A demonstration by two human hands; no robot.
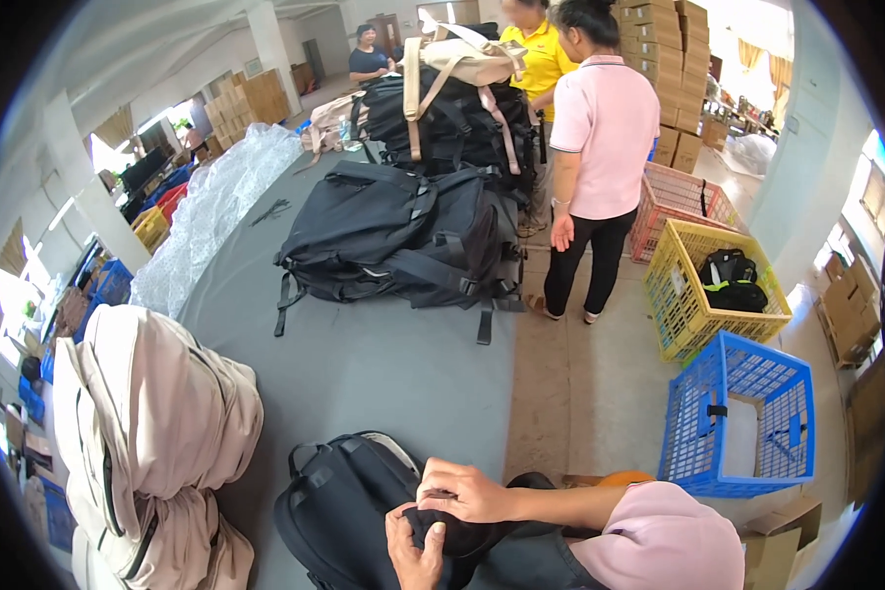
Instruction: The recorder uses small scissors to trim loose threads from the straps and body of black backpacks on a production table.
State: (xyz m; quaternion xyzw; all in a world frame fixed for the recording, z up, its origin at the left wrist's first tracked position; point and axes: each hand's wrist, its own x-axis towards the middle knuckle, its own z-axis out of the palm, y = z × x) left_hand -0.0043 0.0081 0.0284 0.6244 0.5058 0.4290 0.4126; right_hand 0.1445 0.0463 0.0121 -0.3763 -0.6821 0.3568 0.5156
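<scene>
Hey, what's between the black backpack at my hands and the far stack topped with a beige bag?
Large black bags lie between the black backpack and the far stack, on the grey table, as the head view shows.

Looking down the grey counter point(393, 364), across pale floor point(605, 393) on the right, past a white pillar point(271, 59) far left, to a glaring window point(726, 25) beside tan curtains point(781, 75), far right.

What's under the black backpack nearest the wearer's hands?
Grey tabletop shows past the far and left edges of the black backpack; whatever lies directly beneath is covered.
</scene>
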